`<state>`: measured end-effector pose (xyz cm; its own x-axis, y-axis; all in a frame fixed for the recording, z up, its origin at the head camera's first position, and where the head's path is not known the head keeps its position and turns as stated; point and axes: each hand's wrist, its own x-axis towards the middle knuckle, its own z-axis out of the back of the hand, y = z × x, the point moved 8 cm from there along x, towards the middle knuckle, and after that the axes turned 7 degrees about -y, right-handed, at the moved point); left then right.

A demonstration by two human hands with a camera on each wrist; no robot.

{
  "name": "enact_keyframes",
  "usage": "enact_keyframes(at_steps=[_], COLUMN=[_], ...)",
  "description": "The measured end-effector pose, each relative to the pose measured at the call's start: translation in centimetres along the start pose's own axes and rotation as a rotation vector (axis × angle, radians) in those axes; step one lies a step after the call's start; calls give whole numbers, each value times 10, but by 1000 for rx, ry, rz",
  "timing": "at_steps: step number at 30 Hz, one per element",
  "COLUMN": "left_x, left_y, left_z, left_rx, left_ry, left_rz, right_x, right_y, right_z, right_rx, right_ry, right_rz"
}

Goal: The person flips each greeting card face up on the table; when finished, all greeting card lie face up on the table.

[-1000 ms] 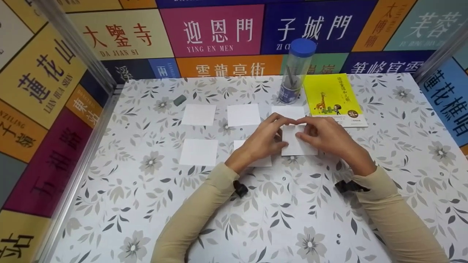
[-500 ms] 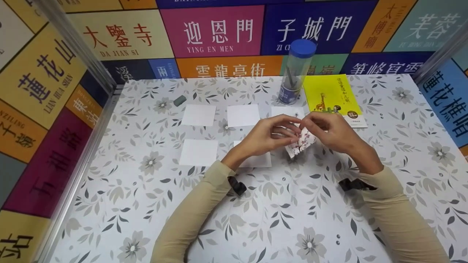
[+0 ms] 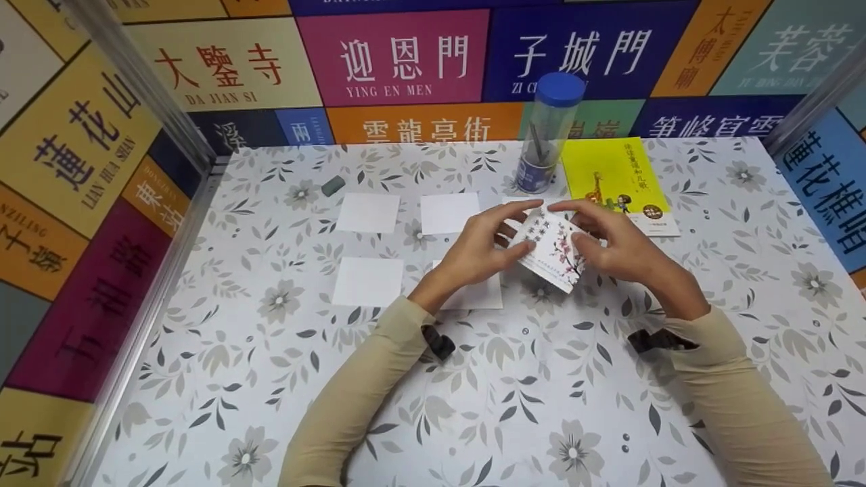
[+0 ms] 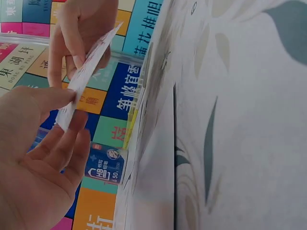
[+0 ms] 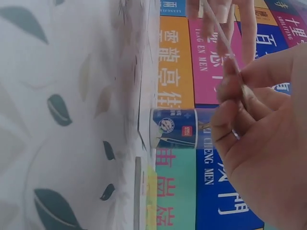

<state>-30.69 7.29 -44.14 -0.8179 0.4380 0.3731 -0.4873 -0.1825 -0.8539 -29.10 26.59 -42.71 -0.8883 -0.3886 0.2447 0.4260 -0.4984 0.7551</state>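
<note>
Floral table (image 3: 223, 379): both hands pinch printed card (image 3: 551, 247); blank cards (image 3: 369, 281), pencil tube (image 3: 547, 132), book (image 3: 617, 179) around.

On the counter (image 3: 270, 379) a row of paper squares lies toward the back: one at the left (image 3: 367, 212), one (image 3: 450, 212) to its right. In front of them lies a second row, one square (image 3: 367, 281) at the left and another (image 3: 477, 295) to its right, partly under the left hand (image 3: 482, 250). Behind the back row, far left, sits a small eraser (image 3: 332, 185). A tube (image 3: 547, 132) stands at the back, and a book (image 3: 619, 184) lies just to its right, seemingly touching it. Between the left hand and the right hand (image 3: 612, 247), a card (image 3: 551, 247) is held tilted above the counter, in front of the tube and book.
</note>
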Motion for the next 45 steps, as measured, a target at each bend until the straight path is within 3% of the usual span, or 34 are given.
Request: enact_keyframes(at_steps=[3, 9, 13, 19, 27, 35, 40, 45], left_x=[0, 0, -1, -5, -7, -13, -14, -13], left_y=[3, 7, 11, 19, 22, 26, 27, 23], left_z=[-2, 0, 1, -2, -12, -12, -13, -7], left_rx=[-47, -1, -3, 40, 273, 442, 485, 450], left_ry=[22, 1, -5, 22, 116, 135, 147, 157], left_rz=[32, 60, 115, 203, 149, 178, 190, 158], right_x=[0, 0, 1, 2, -1, -3, -4, -5], right_y=[-4, -11, -18, -33, -44, -42, -41, -41], right_z=[0, 3, 4, 0, -8, -13, -14, -13], right_rx=[-39, -116, -164, -219, -276, -316, -340, -350], right_ry=[11, -25, -51, -10, 55, 119, 151, 146], right_rz=[-15, -36, -58, -104, -158, -137, -144, -144])
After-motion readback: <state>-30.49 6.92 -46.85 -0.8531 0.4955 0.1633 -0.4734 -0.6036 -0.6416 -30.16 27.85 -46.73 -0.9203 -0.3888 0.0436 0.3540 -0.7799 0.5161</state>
